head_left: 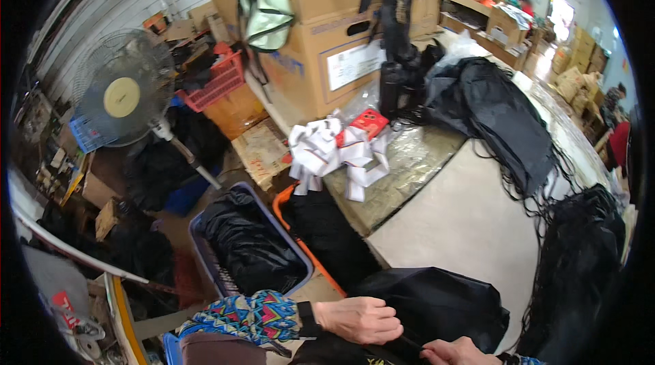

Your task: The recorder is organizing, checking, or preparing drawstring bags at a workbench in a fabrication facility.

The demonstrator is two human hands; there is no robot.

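Observation:
At the lower edge, a black cloth piece (437, 300) lies bunched on the pale worktop, its smooth upper part spread ahead of my hands. My left hand (358, 320), below a patterned sleeve with a dark cuff, is closed with its fingers curled down onto the black material. Just to the right, my right hand (457, 351) pinches a dark edge or strip of it between thumb and fingers. A short dark stretch runs between the two hands. The lower part of the cloth and most of my right hand are cut off by the frame.
Left of the worktop (457, 208) stand a purple basket (300, 263) of black material and an orange-rimmed bin (280, 208). Black corded pieces (505, 119) are heaped right. White ribbon (317, 150), a red phone-like object (370, 123) and cardboard boxes (307, 51) sit beyond; a fan (123, 95) is left.

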